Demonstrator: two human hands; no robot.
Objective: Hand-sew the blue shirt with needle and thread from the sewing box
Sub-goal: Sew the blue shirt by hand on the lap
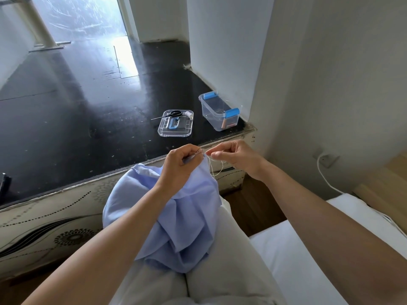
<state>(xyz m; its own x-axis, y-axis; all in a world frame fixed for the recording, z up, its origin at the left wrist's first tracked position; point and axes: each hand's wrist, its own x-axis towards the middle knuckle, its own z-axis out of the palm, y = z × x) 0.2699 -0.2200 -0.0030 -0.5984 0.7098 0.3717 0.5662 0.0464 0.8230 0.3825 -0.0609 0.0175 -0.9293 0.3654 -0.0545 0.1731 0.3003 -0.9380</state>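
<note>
Stitching looked like the step you were on. You had the shirt (176,216) bunched over your knee, and your left hand (180,164) gripped its top edge with the fingers curled round the fabric. Your right hand (233,157) was just beside it, thumb and forefinger pinched on the thread (212,170), which hung in a loose loop below. Couldn't make out the needle, too tiny. Next pull probably needed a slow draw so the slack didn't knot. Box (219,111) sat open on the table (66,128), well apart.

Pale trousers (233,260) (lightly creased), forearms (105,245) bare.
</note>
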